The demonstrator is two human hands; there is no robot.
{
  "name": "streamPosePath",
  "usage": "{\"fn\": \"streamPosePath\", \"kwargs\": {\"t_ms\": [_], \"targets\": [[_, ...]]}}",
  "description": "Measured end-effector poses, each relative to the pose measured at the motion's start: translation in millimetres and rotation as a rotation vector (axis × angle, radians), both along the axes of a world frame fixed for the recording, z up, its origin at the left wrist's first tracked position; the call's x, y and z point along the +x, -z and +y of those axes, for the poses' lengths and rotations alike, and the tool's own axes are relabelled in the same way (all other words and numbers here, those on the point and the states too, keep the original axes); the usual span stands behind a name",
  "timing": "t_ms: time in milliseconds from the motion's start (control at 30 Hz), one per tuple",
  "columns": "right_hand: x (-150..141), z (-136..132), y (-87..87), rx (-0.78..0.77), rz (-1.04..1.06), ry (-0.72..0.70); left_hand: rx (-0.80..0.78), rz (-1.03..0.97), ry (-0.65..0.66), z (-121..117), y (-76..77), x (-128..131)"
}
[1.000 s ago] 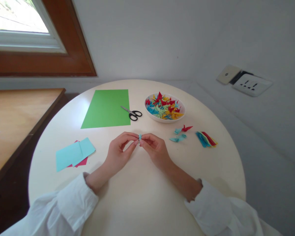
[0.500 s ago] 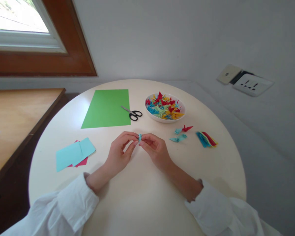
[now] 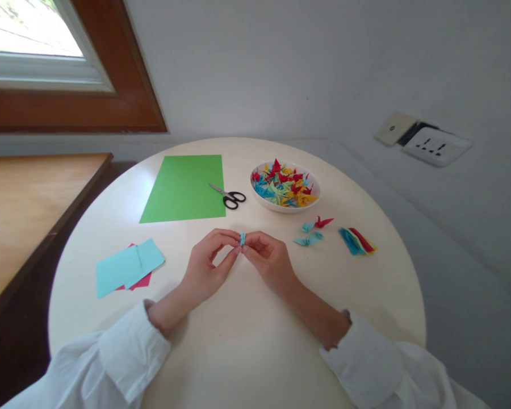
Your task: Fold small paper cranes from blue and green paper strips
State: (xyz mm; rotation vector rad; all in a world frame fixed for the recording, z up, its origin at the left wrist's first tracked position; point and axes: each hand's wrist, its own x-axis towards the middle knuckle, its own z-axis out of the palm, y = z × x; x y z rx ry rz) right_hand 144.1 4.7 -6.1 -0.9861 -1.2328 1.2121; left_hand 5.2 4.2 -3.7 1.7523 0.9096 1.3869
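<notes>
A small folded piece of light blue paper (image 3: 242, 238) is pinched between my two hands over the middle of the table. My left hand (image 3: 208, 261) grips it from the left with thumb and fingers. From the right, my right hand (image 3: 270, 258) pinches the same piece; the fingertips of both hands nearly meet and hide much of it. To the right of my right hand lie a light blue paper crane (image 3: 309, 239) and a red paper crane (image 3: 324, 222), with another small light blue folded piece (image 3: 307, 227) beside the red one.
A white bowl (image 3: 276, 209) of colourful paper cranes stands at the back. Black-handled scissors (image 3: 230, 199) overlap a green sheet (image 3: 185, 187). Light blue squares (image 3: 118, 271) over red paper (image 3: 142, 282) lie left; coloured strips (image 3: 357, 241) lie right. A wall socket (image 3: 436, 146) is at the right.
Both hands keep holding the folded paper in the same place, with only a very slight shift of the fingers. The view has moved a tiny bit.
</notes>
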Motion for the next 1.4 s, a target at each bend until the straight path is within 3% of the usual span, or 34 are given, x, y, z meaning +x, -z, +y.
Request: {"fn": "streamPosePath", "kwargs": {"t_ms": [167,533,933,1400], "targets": [[0.5,-0.2,0.0,0.024,-0.059,0.001,-0.044,-0.034,-0.078,0.9,-3.2,0.0],[9.5,3.5,1.5,0.062,-0.200,0.080,-0.400,-0.122,-0.126,4.2,-9.2,0.4],[11.3,2.1,-6.2,0.205,-0.509,0.105,-0.360,-0.102,-0.025,1.7,-8.7,2.7],[12.3,3.3,-1.6,0.152,-0.415,0.058,-0.591,-0.321,0.016,7.8,-1.7,0.3]]}}
